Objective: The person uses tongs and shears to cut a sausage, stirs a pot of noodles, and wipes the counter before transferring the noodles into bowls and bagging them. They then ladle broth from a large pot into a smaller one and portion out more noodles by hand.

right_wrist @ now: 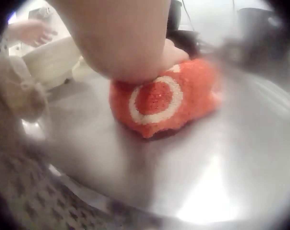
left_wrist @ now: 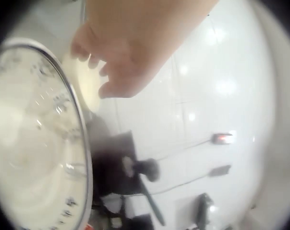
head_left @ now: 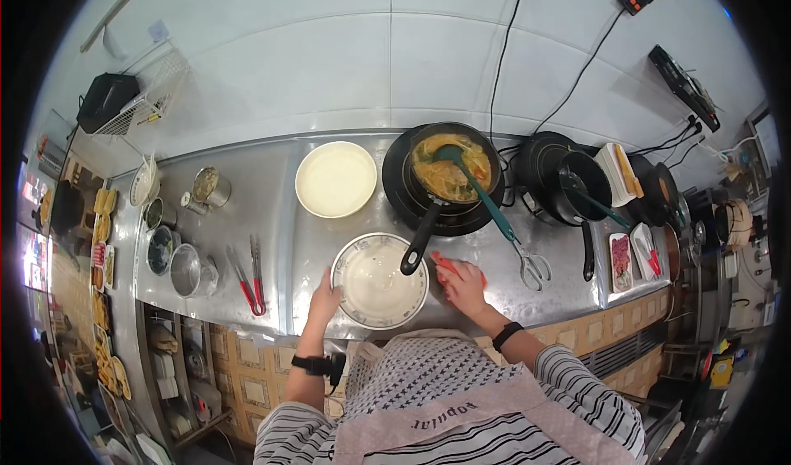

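Observation:
A large white bowl (head_left: 381,282) with a dark pattern round its rim stands at the front of the steel counter, before the person. The left hand (head_left: 327,294) is at the bowl's left rim. In the left wrist view this hand (left_wrist: 118,60) has loosely bent, spread fingers beside the patterned bowl (left_wrist: 34,139). To the right of the bowl, the right hand (head_left: 464,288) grips a red cloth (head_left: 447,269) against the counter. The right wrist view shows a pale ring on the bunched red cloth (right_wrist: 157,100); most of the fingers are hidden there.
Behind the bowl are a cream plate (head_left: 336,179) and a pan of food (head_left: 451,167), its black handle (head_left: 422,238) reaching over the bowl's rim. A green ladle (head_left: 474,181) lies across the pan. Red-handled tongs (head_left: 253,284) lie left; a black pot (head_left: 583,186) stands right.

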### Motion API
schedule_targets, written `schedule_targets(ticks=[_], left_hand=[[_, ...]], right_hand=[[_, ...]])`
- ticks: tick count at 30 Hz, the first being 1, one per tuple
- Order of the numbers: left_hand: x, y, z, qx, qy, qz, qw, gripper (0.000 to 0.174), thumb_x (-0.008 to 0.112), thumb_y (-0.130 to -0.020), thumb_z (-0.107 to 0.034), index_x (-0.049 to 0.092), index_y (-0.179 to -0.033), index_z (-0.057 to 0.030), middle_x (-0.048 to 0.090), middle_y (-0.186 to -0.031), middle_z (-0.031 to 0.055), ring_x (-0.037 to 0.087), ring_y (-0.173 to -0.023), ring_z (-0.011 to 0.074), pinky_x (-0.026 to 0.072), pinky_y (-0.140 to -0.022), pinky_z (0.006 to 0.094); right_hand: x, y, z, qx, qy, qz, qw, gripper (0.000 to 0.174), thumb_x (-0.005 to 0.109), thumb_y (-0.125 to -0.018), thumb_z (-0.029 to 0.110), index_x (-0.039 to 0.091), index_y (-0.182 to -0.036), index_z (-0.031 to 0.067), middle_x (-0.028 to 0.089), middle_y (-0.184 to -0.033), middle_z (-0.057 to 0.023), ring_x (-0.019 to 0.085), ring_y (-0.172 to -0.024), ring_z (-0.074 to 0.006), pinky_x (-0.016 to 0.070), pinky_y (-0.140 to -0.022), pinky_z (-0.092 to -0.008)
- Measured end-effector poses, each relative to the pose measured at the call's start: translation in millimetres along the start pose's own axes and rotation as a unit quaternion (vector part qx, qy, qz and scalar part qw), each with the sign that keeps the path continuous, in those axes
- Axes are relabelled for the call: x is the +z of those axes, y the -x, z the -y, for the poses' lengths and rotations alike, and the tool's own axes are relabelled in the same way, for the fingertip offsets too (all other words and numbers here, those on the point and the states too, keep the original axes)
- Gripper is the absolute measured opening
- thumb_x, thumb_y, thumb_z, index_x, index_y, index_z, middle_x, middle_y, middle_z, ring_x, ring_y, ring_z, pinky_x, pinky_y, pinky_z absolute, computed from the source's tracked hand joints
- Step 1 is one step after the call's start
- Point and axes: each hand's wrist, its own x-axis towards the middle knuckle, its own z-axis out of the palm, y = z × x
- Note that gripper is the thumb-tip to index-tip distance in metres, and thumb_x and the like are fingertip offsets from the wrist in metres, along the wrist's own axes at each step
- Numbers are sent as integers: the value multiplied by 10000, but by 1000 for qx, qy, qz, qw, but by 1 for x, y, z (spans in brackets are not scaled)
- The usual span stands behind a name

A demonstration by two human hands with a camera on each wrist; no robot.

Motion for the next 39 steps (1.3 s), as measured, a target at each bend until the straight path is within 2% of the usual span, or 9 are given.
schedule_targets(ticks=[1, 7, 10, 18, 19, 22, 25, 32, 39], left_hand=[[-6, 12, 10, -114, 151, 111, 976, 413, 555, -829, -91, 459, -1227, -36, 586, -774, 90, 558, -597, 142, 452, -521, 281], [-50, 74, 42, -196, 170, 42, 965, 366, 500, -844, -41, 461, -1207, -63, 618, -776, 88, 580, -554, 119, 442, -420, 235], [-63, 91, 54, -230, 223, 10, 947, 358, 492, -839, -32, 468, -1195, -54, 627, -798, 87, 610, -587, 122, 480, -445, 231], [-74, 101, 71, -224, 231, 15, 947, 398, 448, -842, -5, 431, -1236, -60, 623, -891, 81, 624, -656, 120, 507, -480, 234], [-74, 105, 69, -232, 232, 15, 945, 399, 445, -843, -3, 431, -1237, -62, 622, -903, 78, 625, -669, 121, 511, -488, 234], [-79, 103, 67, -246, 239, 19, 939, 413, 439, -846, -1, 421, -1252, -72, 619, -932, 70, 626, -700, 121, 521, -510, 234], [-89, 107, 73, -260, 243, 31, 934, 457, 436, -843, -3, 383, -1289, -85, 616, -945, 65, 624, -711, 117, 527, -521, 236], [-100, 107, 91, -265, 257, 62, 927, 519, 434, -802, 18, 364, -1303, -97, 613, -1001, 90, 650, -768, 170, 571, -592, 302], [-116, 77, 69, -276, 252, 104, 922, 539, 442, -773, 20, 342, -1295, -71, 609, -983, 101, 646, -757, 184, 567, -565, 297]], right_hand=[[-5, -22, 14, -57, 28, -39, 997, 372, 617, -702, 99, 625, -1065, 178, 548, -1112, -79, 528, -969, -285, 408, -791, -405], [58, -128, 31, -169, 163, -8, 972, 391, 535, -784, 174, 569, -1170, 116, 472, -1285, -154, 415, -1205, -284, 343, -1000, -431], [90, -151, 23, -46, 218, 69, 973, 418, 528, -813, 192, 527, -1204, 45, 444, -1300, -196, 403, -1222, -318, 326, -1016, -459], [27, -108, 38, -26, -10, 31, 999, 378, 557, -854, 208, 537, -1176, 12, 602, -1023, -215, 576, -978, -350, 434, -859, -460], [26, -117, 62, 182, -305, 76, 932, 400, 551, -836, 201, 532, -1201, 37, 546, -1137, -232, 543, -1044, -349, 405, -902, -493], [104, -119, 72, -81, 77, 72, 991, 460, 574, -801, 264, 525, -1219, 80, 432, -1278, -241, 439, -1166, -368, 340, -978, -502], [144, -143, 64, -58, -12, 191, 980, 598, 620, -759, 388, 486, -1285, 138, 249, -1412, -245, 230, -1311, -397, 202, -1077, -497], [172, -136, 36, 56, 133, 151, 978, 595, 573, -794, 366, 437, -1307, 97, 327, -1354, -291, 281, -1290, -402, 182, -1093, -466], [75, -4, 16, 225, 110, 111, 962, 385, 532, -821, 232, 537, -1170, 70, 504, -1185, -239, 426, -1158, -396, 274, -1000, -547]])
